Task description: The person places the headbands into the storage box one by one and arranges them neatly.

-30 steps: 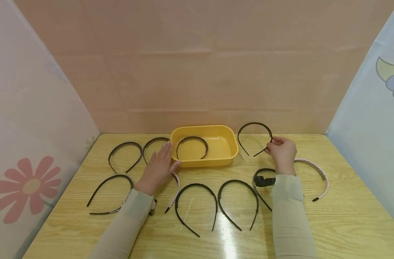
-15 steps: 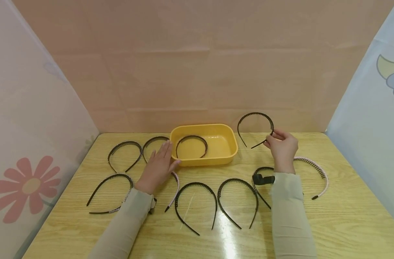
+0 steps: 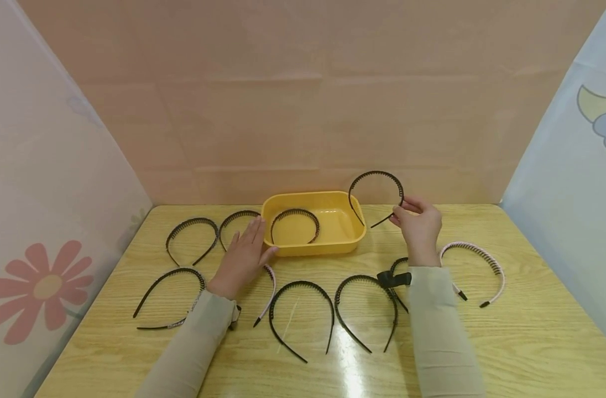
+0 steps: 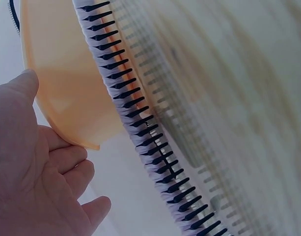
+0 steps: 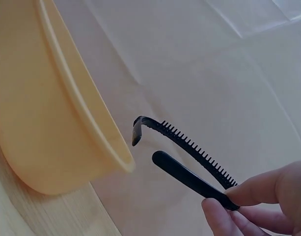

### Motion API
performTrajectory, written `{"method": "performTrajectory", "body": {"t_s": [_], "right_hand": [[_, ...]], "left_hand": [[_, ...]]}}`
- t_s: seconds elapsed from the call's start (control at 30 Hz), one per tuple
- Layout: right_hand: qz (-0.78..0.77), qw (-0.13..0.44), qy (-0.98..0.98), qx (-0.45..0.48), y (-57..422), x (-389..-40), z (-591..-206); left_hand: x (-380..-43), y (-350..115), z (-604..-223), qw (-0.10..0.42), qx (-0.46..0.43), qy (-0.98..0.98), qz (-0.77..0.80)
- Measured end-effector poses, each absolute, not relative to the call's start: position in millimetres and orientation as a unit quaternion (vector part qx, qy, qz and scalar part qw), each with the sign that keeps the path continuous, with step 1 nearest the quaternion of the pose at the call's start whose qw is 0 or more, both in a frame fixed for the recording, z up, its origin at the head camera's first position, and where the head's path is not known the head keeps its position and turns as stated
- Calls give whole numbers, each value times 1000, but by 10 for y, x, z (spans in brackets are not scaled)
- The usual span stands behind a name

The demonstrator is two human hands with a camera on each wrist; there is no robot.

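Right hand (image 3: 417, 229): thumb and fingers pinched a black headband (image 5: 189, 176) on its right limb, about where teeth gave way to smooth leg. Smooth tip stuck out past the fingers; toothed arc curved up and away from them, open ends down. Band was thin, plain black, one row of short fine teeth along the inside, rounded tip. Held above the table (image 3: 532, 342), at the right end of the yellow tray (image 3: 319, 250). In the head view its far limb overlapped the tray's right rim; right wrist view put that end near the rim. Couldn't tell if it touched.

Left hand (image 3: 243, 257): fingers extended, not gripping, laid against the tray's left end. Lilac-pink wrapped headband (image 4: 116, 93) with black teeth sat close by that hand, partly hidden in the head view. Another dark headband (image 3: 240, 213) lay just behind, at the tray's left end.

Inside the tray, left half: one dark toothed headband (image 3: 295, 211).

Farther out: two black headbands in front, two dark ones far left, pink one (image 3: 474, 247) on the right.
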State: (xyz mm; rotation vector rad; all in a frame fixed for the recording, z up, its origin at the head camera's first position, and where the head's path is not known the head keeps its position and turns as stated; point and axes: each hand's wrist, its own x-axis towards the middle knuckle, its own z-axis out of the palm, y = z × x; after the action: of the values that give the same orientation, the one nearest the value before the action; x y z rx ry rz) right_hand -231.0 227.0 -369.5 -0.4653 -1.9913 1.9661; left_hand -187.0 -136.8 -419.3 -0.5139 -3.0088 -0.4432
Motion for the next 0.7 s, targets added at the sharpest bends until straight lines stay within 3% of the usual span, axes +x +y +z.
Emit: {"method": "performTrajectory", "body": {"t_s": [0.27,0.7], "right_hand": [[662,157,-722,-128,2069,-2317,-3776],[642,119,-752,-87,1779,-2335,-3892]], "left_hand": [[-1871,-1361,-4205,28,-168,-975,-142],[-1865,-1363,-4193,29,-168,-975,-142]]}}
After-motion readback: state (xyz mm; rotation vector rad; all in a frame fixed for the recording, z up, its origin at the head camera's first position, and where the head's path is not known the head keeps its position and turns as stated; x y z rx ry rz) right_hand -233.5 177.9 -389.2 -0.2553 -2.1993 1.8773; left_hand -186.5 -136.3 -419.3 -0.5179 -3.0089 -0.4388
